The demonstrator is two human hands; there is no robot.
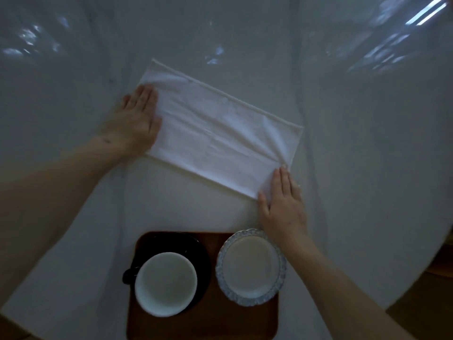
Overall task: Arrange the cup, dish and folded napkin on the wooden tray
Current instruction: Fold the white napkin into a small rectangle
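A white napkin (220, 128) lies on the table as a long folded rectangle, slanting from upper left to lower right. My left hand (134, 121) presses flat on its left end. My right hand (283, 202) rests flat on its lower right corner. Nearer to me sits the wooden tray (213, 315). On the tray's left stands a cup (165, 283) with a white inside and dark handle, set on a dark saucer (196, 251). On the tray's right lies a pale dish (251, 267) with a ruffled blue rim, overhanging the tray's right edge.
The round table (355, 143) wears a white cloth under a shiny clear cover that creases and reflects light. Its curved edge runs down the right side, with a wooden floor or seat (436, 271) beyond.
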